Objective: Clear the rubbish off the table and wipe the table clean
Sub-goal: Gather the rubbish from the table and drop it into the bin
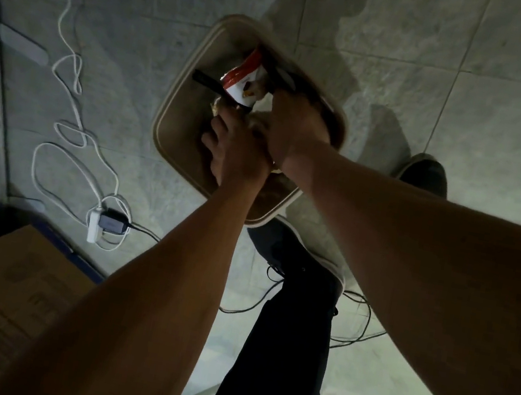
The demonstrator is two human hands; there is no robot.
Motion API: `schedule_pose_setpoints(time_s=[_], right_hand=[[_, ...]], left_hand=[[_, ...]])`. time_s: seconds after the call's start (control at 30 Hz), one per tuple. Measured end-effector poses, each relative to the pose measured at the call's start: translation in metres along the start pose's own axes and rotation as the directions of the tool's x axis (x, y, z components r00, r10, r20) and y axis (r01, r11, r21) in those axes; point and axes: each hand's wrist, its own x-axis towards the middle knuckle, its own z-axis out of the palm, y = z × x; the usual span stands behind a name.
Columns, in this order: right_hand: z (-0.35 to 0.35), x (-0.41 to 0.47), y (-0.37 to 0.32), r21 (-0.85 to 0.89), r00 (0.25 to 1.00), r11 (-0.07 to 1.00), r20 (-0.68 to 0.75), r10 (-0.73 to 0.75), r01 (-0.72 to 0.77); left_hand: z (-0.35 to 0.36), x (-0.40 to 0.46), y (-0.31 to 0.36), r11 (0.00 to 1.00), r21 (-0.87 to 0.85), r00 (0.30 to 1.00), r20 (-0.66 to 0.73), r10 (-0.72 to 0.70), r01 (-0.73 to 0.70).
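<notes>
Both forearms reach down over a beige bin (pixel 173 133) on the tiled floor (pixel 478 96). Right hand (pixel 294 126) and left hand (pixel 237 155) each grip crumpled rubbish; a red-white wrapper (pixel 243 81) sits inside, far side.

Single head cam, steep downward look, close over hands (pixel 262 138), bin (pixel 176 113), floor (pixel 478 96).

Red-white wrapper (pixel 243 81), in beige bin (pixel 180 92)

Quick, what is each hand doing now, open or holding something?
Left hand: over the bin, grip cannot be told.
Right hand: holds the red-and-white wrapper.
</notes>
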Motion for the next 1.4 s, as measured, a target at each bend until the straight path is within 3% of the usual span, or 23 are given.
schedule_pose_setpoints(time_s=[0.1, 0.27, 0.53, 0.77, 0.93, 1.07, 1.4], right_hand=[[0.007, 0.005, 0.003, 0.057, 1.0, 0.998, 0.007, 0.028, -0.029], [-0.009, -0.011, 0.003, 0.013, 0.999, 0.999, 0.019, 0.043, -0.043], [-0.044, -0.04, -0.008, 0.244, 0.985, 0.961, 0.141, 0.096, -0.129], [-0.072, -0.085, -0.02, 0.321, 0.988, 0.945, 0.154, 0.014, -0.063], [-0.092, -0.137, -0.026, 0.383, 0.987, 0.922, 0.161, -0.004, -0.059], [-0.129, -0.193, -0.025, 0.322, 0.986, 0.947, 0.16, -0.039, -0.015], [-0.246, -0.359, -0.04, 0.32, 0.993, 0.945, 0.112, 0.027, -0.062]], left_hand=[[0.002, 0.003, 0.002, 1.0, 0.021, 1.0, -0.001, 0.004, -0.004], [-0.009, -0.005, -0.003, 0.982, 0.089, 0.985, 0.058, 0.16, -0.164], [-0.054, -0.042, 0.0, 0.959, -0.255, 0.989, 0.041, 0.139, -0.125], [-0.1, -0.093, -0.005, 0.903, -0.425, 0.995, 0.047, 0.093, -0.064], [-0.141, -0.144, -0.013, 0.895, -0.438, 0.992, 0.053, 0.114, -0.08], [-0.181, -0.19, -0.02, 0.893, -0.432, 0.987, 0.034, 0.157, -0.127], [-0.317, -0.326, -0.032, 0.917, -0.348, 0.975, 0.039, 0.22, -0.193]])
